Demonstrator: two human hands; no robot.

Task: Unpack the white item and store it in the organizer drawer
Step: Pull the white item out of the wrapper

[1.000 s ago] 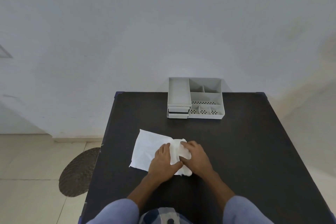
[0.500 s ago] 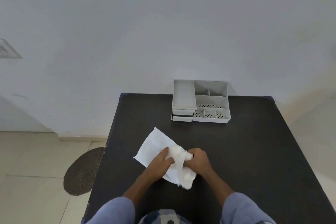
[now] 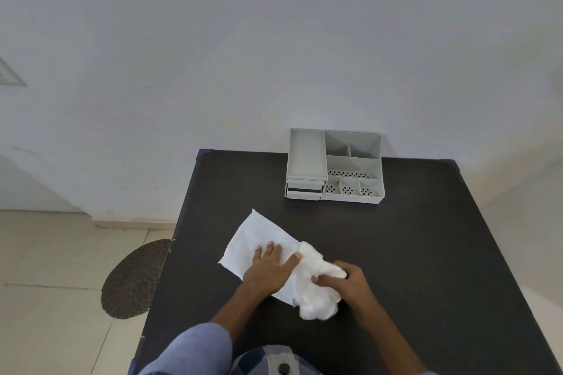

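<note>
A flat white wrapper (image 3: 256, 237) lies on the black table (image 3: 411, 253), near its left half. My left hand (image 3: 271, 271) presses flat on the wrapper with fingers spread. A soft, crumpled white item (image 3: 316, 286) sticks out of the wrapper's right end. My right hand (image 3: 344, 281) is closed on that white item. A grey organizer (image 3: 333, 166) stands at the table's far edge, with two small drawers (image 3: 304, 190) at its front left, both pushed in.
The organizer's top has an open tray and several small compartments with perforated floors. A white wall rises right behind the table. Off the table's left edge is tiled floor with a round dark mat (image 3: 134, 280).
My right hand has drawn the white item further out to the right of the wrapper. My left hand has flattened onto the wrapper, which has turned slightly.
</note>
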